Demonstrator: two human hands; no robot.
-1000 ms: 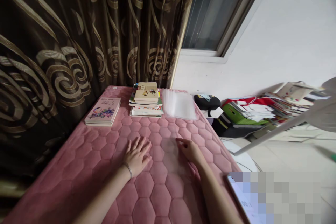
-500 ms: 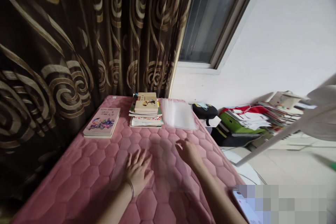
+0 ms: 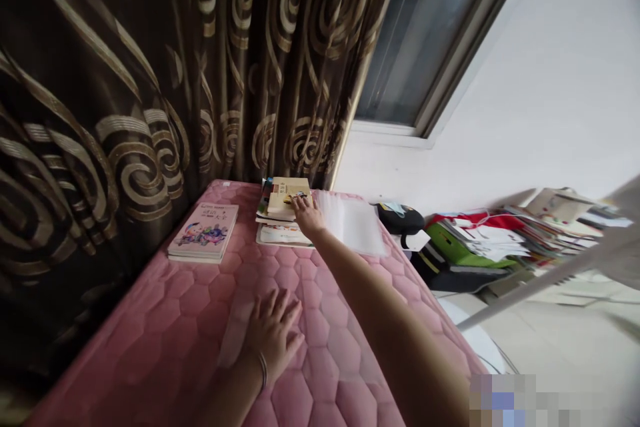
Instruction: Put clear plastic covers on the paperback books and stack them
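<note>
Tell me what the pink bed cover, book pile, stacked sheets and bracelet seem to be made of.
Pink bed cover: fabric, matte, perhaps velvety; the puffed hexagons suggest quilted padding.
Book pile: paper, with printed covers; layered pale edges suggest it. Cover gloss is unclear.
Stacked sheets: probably thin plastic, smooth and milky; edges look translucent.
Bracelet: possibly metal, greyish; too small to be sure.

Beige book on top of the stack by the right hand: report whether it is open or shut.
Shut: the beige book lies with its illustrated cover facing up, partly hidden by the right hand.

dark patterned curtain (image 3: pixel 150 80) | window (image 3: pixel 420 27) | white wall (image 3: pixel 575 80) | pale floor (image 3: pixel 550 330)
</note>
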